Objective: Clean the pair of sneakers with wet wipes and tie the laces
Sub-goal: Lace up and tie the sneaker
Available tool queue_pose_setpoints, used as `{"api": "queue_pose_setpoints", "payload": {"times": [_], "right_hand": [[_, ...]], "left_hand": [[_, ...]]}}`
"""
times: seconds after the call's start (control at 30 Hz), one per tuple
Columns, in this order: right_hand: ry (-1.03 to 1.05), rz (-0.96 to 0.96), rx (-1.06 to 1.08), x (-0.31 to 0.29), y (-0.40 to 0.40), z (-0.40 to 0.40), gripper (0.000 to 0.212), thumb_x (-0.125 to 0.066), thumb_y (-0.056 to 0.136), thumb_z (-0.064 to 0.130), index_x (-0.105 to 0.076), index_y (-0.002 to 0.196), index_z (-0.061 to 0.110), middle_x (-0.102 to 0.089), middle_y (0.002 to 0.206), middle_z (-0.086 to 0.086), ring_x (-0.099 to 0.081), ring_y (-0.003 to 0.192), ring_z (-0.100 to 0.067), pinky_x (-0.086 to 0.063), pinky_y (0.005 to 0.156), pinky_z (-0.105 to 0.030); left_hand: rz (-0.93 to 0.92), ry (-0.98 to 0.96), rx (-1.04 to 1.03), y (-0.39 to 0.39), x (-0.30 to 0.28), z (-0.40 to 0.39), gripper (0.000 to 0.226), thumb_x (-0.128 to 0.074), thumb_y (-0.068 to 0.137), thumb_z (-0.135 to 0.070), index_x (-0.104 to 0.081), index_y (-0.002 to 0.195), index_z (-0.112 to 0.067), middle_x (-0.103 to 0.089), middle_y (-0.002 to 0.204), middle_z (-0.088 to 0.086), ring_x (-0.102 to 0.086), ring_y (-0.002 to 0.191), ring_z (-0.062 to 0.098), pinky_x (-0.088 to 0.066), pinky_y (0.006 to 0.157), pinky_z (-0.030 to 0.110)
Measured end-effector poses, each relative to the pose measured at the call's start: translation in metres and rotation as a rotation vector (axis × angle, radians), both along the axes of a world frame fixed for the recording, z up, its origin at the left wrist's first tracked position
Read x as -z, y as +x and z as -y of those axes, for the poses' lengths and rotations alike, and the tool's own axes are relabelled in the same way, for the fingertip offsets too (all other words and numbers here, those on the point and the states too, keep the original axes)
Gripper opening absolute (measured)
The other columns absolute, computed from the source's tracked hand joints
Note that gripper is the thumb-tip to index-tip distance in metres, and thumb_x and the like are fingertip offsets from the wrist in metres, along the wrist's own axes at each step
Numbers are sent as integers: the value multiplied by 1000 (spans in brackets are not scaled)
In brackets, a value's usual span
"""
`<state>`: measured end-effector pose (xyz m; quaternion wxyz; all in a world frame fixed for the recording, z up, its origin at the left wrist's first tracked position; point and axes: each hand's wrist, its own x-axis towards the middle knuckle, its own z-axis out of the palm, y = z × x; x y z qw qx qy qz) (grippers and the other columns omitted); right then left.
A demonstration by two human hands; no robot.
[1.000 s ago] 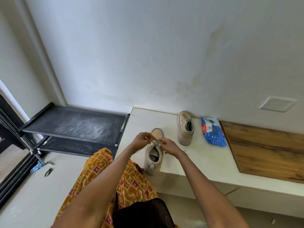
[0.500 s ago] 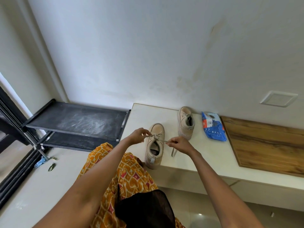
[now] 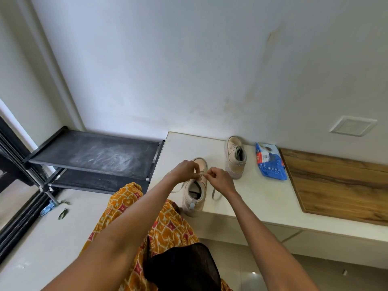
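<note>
Seemingly late on, the left hand (image 3: 184, 171) and right hand (image 3: 219, 179) each pinch lace (image 3: 214, 194) over the near sneaker (image 3: 194, 196) mid-frame, its knot unfinished, while the far sneaker (image 3: 235, 158) looks already tied.

L hand (image 3: 185, 170): fingers curled, pinching | R hand (image 3: 220, 179): same, close by | both arms extended fwd

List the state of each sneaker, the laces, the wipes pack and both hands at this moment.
Near sneaker: upright at counter edge, lacing in progress.
Laces: ends hanging loose either side.
Far sneaker: upright near the wall, untouched.
Wipes pack: lying flat.
Left hand: pinching lace.
Right hand: pinching lace.
</note>
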<state>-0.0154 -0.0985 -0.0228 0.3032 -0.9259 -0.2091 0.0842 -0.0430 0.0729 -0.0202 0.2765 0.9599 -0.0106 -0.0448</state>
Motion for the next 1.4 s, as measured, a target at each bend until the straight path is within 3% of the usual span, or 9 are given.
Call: {"api": "queue_pose_setpoints", "payload": {"times": [0.23, 0.4, 0.6, 0.77, 0.87, 0.97, 1.07, 1.2, 1.4], "right_hand": [[-92, 173, -119, 0, 5, -1, 18, -57, 89, 39, -61, 88, 22, -68, 90, -1, -61, 88, -19, -49, 66, -34], [-156, 208, -138, 2, 5, 6, 21, -58, 88, 42, -61, 92, 21, -64, 91, -6, -57, 91, -21, -46, 65, -32], [-193, 98, -102, 8, 1, 10, 17, -53, 91, 41, -57, 91, 25, -63, 93, -6, -57, 91, -22, -42, 65, -30], [-102, -139, -58, 2, 3, 7, 16, -52, 91, 35, -56, 87, 21, -69, 88, 3, -62, 84, -19, -47, 73, -34], [36, -256, -69, -2, 0, 2, 14, -56, 90, 31, -58, 96, 18, -70, 92, -2, -63, 89, -18, -47, 79, -33], [76, -253, -87, -2, -6, -1, 22, -60, 90, 28, -65, 105, 13, -69, 90, -3, -62, 84, -14, -45, 72, -26], [91, -178, -27, -4, -8, -4, 16, -62, 89, 28, -69, 90, 14, -71, 81, -1, -59, 70, -7, -43, 61, -22], [132, -181, 11, -1, -7, -10, 15, -61, 89, 30, -65, 81, 18, -70, 75, 4, -66, 75, -12, -51, 74, -31], [93, -113, 9, 7, 0, -8, 14, -60, 88, 33, -65, 80, 23, -72, 85, 1, -67, 81, -17, -53, 76, -36]], "left_hand": [[-482, -396, 59, 3, -20, -18, 24, -64, 89, -22, -65, 106, -5, -47, 63, 1, -45, 50, 9, -48, 47, 18], [-635, -505, 82, 6, -22, -24, 25, -62, 90, -20, -64, 113, -9, -52, 66, 1, -47, 46, 10, -50, 47, 16], [-651, -560, 52, 4, -16, -24, 23, -56, 94, -18, -62, 114, -11, -55, 73, 2, -49, 54, 12, -52, 49, 18], [-292, -87, 149, 7, -14, -13, 23, -58, 92, -16, -66, 112, -9, -61, 101, 10, -55, 84, 15, -47, 79, 26], [-155, 35, 193, 7, -10, -11, 21, -64, 88, -18, -70, 106, -11, -58, 111, 9, -53, 102, 20, -41, 91, 30], [-109, 26, 161, 6, -3, -11, 19, -64, 87, -17, -71, 103, -11, -65, 108, 7, -58, 99, 18, -42, 85, 25], [-90, -120, 68, 4, -1, -15, 15, -66, 86, -15, -71, 97, -7, -70, 97, 9, -61, 81, 11, -46, 76, 19], [-215, -324, -29, 4, 0, -20, 11, -63, 89, -15, -69, 92, -5, -67, 75, 5, -62, 62, 8, -53, 60, 16], [-473, -342, 89, 5, -14, -25, 22, -44, 98, -15, -61, 110, -9, -48, 63, 0, -41, 55, 10, -37, 53, 20]]}}
